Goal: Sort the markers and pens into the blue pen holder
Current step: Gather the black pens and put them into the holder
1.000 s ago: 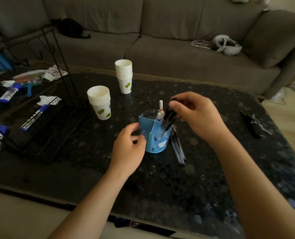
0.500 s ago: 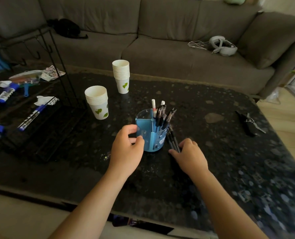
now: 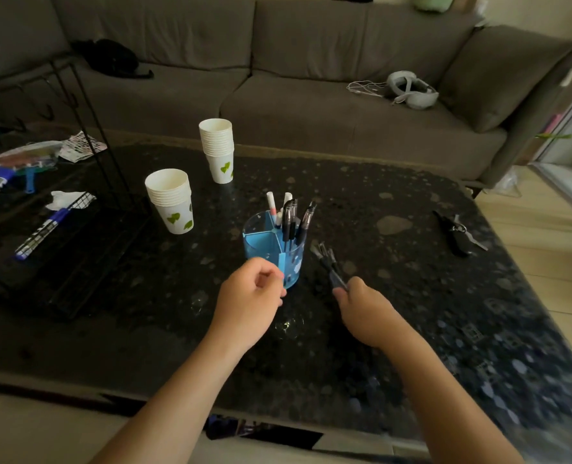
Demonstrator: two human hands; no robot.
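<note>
Now that your right hand (image 3: 366, 311) has dropped and pinched the loose pens (image 3: 328, 262), your half-curled, empty left hand (image 3: 249, 301) steadies the blue pen holder (image 3: 272, 249).

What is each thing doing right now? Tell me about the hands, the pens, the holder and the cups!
Blue pen holder: upright, partly filled.
Pens in holder: standing, tips up.
Loose black pens: bunched beside the holder, pinched at one end.
Right hand: closed on the loose black pens.
Left hand: curled at the holder's near side, holding nothing visible.
Near paper cup stack: upright, nested.
Far paper cup stack: upright, nested.
</note>
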